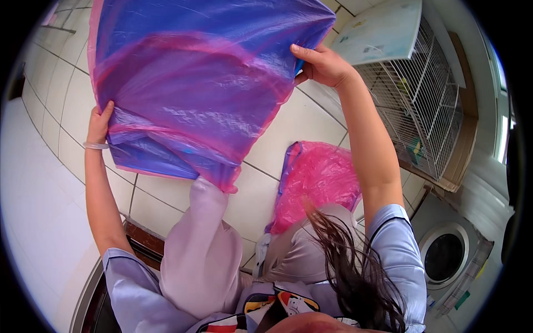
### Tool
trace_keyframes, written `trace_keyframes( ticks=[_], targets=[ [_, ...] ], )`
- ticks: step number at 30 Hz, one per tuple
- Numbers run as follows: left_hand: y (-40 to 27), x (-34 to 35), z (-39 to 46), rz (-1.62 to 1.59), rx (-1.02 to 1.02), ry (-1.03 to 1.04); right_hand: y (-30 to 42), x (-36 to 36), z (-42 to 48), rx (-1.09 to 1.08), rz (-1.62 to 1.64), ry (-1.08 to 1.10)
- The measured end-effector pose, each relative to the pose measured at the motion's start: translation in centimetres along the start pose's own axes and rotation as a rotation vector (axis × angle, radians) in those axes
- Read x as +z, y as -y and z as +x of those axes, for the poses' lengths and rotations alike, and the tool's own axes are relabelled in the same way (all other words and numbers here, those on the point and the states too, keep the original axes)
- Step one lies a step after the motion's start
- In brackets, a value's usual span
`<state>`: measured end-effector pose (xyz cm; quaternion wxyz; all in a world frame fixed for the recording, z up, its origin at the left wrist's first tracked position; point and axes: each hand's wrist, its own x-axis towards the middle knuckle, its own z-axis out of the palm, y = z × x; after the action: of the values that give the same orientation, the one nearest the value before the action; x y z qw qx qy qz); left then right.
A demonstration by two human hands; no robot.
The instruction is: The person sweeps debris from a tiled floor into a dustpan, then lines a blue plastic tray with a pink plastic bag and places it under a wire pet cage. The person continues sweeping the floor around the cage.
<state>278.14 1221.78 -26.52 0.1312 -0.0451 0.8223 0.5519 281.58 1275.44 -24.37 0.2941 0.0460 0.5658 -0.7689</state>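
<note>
A large sheet of thin plastic film, blue with pink edges and likely a bag (195, 83), is spread between my two hands. My left hand (100, 123) pinches its left side, thumb on the near face. On the right side, my right hand (322, 64) grips the edge with the thumb laid over it. The lower part of the plastic hangs in folds, and its pink corner touches my left trouser leg (208, 208). Beyond my right knee, a crumpled pink plastic bag (316, 179) with a blue-purple border lies on the tiles.
Pale floor tiles (245, 200) extend around me. At the right a white wire cage (429, 104) sits on cardboard (458, 166), under a pale panel (379, 33). Nearer stands a grey front-loading washing machine (443, 252). A white wall (37, 208) borders the left.
</note>
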Motion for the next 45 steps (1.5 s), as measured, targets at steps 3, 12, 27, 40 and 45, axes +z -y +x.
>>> trace_keyframes(
  ticks=[3, 12, 27, 40, 45],
  targets=[
    [-6.0, -0.2, 1.9, 0.092, 0.069, 0.074, -0.3, 1.8, -7.2, -0.179, 0.041, -0.067],
    [-26.4, 24.9, -17.2, 0.536, 0.989, 0.384, -6.1, 9.4, -14.8, -0.339, 0.434, -0.166],
    [-5.0, 26.6, -11.3, 0.459, 0.209, 0.612, -19.6, 13.9, -4.7, 0.002, 0.832, -0.278],
    [-3.6, 27.8, -16.4, 0.997, 0.713, 0.607, -21.4, 14.6, -5.5, -0.088, 1.042, 0.038],
    [0.7, 25.0, -18.1, 0.915, 0.673, 0.556, -22.8, 13.7, -4.2, 0.024, 0.884, -0.122]
  ],
)
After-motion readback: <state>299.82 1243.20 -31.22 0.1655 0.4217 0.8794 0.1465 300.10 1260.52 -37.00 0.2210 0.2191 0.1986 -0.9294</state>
